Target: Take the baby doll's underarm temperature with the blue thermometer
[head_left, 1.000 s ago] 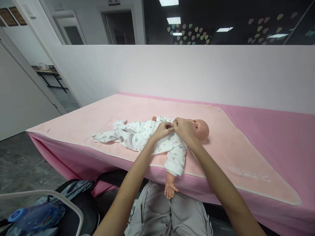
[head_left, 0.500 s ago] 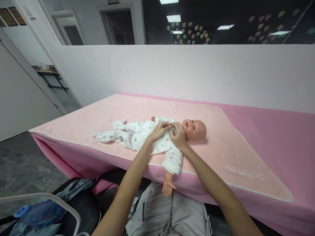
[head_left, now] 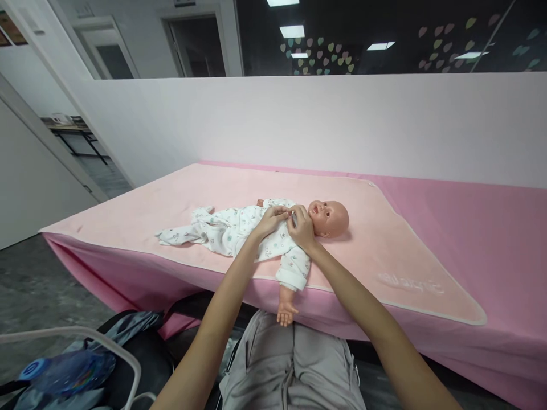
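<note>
A baby doll (head_left: 335, 218) lies on its back, its head to the right. It wears a white patterned romper (head_left: 222, 229), whose leg parts stretch out to the left. At the upper chest, near the doll's neck, my left hand (head_left: 272, 221) pinches the romper's front edge. My right hand (head_left: 303, 229) faces it just below the chin, fingers closed on the same cloth. The fingertips of both hands nearly meet; a fastener between them is too small to make out. One doll arm (head_left: 286, 304) hangs over the near table edge.
The doll rests on a peach mat (head_left: 384, 250) over a pink tablecloth (head_left: 504, 239). A white wall (head_left: 342, 125) with a dark window stands behind. At lower left, a blue-capped plastic bottle (head_left: 68, 371) lies on a black chair with a pale curved rail (head_left: 98, 346).
The view has shifted slightly, so the scene sits a little further left and higher. Both hands stay at the romper's neck with fingers closed.
</note>
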The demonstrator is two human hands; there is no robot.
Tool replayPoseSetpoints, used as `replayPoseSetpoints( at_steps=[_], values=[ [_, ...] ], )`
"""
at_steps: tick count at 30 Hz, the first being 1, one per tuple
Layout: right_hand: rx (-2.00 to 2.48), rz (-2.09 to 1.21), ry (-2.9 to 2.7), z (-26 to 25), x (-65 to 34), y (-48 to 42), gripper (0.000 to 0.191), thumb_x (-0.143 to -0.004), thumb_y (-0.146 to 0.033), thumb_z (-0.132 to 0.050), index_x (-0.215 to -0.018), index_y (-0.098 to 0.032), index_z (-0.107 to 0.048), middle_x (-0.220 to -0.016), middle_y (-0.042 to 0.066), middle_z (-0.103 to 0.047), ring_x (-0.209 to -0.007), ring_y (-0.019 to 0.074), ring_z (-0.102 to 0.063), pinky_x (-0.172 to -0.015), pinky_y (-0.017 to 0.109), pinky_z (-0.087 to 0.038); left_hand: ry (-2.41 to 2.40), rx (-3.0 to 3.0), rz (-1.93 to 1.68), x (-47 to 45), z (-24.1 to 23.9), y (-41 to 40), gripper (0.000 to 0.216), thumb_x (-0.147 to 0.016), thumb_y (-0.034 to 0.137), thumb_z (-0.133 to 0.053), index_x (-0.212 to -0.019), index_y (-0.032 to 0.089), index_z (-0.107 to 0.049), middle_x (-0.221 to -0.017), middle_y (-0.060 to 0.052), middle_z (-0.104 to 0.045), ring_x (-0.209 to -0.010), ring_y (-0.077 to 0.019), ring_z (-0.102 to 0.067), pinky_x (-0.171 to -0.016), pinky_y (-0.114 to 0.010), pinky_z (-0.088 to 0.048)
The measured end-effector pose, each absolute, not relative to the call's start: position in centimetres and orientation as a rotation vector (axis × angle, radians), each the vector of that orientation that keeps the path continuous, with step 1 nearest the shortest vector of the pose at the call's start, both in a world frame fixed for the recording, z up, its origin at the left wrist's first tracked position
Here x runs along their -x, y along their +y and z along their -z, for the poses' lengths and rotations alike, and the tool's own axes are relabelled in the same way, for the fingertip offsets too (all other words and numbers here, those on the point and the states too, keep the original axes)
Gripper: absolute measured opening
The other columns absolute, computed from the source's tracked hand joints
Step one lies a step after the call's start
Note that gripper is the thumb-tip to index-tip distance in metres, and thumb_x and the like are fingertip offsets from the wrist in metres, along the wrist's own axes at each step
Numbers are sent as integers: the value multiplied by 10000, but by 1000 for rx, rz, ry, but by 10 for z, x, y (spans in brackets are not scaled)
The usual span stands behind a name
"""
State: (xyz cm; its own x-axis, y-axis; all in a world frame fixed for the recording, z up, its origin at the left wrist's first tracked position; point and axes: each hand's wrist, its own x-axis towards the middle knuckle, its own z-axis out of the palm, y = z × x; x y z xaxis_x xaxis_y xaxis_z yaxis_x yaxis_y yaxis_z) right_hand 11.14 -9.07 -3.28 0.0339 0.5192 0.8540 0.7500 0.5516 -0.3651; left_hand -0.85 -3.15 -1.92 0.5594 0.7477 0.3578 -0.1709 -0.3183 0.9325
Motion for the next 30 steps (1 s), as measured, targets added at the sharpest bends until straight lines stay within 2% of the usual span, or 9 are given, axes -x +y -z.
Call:
replayPoseSetpoints(
  at_steps=[6,14,24,30],
  values=[
    [1144,261,-1633,33,-110,-91,172,-762,-87,-371,-848,-188,-481,-850,63,-522,-826,196,-502,-748,320,-439,498,-1725,-980,9,20,-30,249,-729,334,-631,-855,120,-654,-802,-46,-645,-757,-160,-571,-718,-267,-421],
    [1161,255,-1619,34,-109,-90,247,-774,-65,-352,-934,-178,-503,-931,85,-516,-907,207,-501,-813,334,-438,479,-1758,-1026,7,15,-35,225,-741,302,-611,-889,143,-669,-870,-49,-650,-860,-182,-571,-816,-295,-415],
    [1113,243,-1560,35,-110,-90,202,-867,-125,-342,-967,-193,-504,-940,73,-536,-909,189,-511,-841,338,-444,514,-1704,-1013,8,9,-40,218,-722,337,-632,-820,145,-667,-838,-44,-648,-863,-180,-569,-841,-302,-411],
    [1130,245,-1556,34,-111,-89,183,-870,-147,-358,-954,-185,-516,-932,74,-533,-905,188,-514,-844,335,-446,549,-1696,-1061,8,10,-41,226,-719,334,-630,-827,142,-681,-839,-44,-665,-866,-189,-578,-850,-326,-413]
  ],
)
